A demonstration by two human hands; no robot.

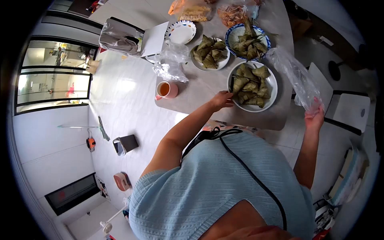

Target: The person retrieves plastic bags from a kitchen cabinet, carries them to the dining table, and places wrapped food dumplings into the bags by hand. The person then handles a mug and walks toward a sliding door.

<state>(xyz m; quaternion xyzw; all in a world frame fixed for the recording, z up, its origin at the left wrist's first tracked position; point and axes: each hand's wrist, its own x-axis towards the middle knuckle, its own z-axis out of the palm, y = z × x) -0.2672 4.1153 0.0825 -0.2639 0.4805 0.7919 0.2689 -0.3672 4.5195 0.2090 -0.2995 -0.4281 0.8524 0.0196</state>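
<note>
a person's left hand [221, 101] rests its fingers at the rim of a white dish [273, 95] at a gray table [266, 120], though whether they clasp that rim or merely touch it cannot be told. the right hand [315, 116], out past the table's right edge, pinches the near end of a long clear plastic bag [294, 74], whose far end reaches back over the tabletop beside the dish. the leaf-wrapped parcels [251, 87] lie heaped in the white dish, between the two hands, with more on a plate [210, 69] just beyond and in a blue-rimmed bowl [261, 34] next to it. judging by the three loaded dishes, the parcels appear largely set out; the bag looks limp, with no parcel to be made out inside, and whether any are left elsewhere does not show. a patterned plate [181, 33] farther off bears none. the white dish sits near the table's front edge, a narrow strip of tabletop before it. a wider stretch lies between the left hand and a pink mug [168, 91], which stands close to the left corner, near a crumpled bag [171, 64]. the dishes crowd close together beyond; a chair [349, 110] bounds the right hand's side, while pale floor [124, 94] opens broadly at left.
</note>
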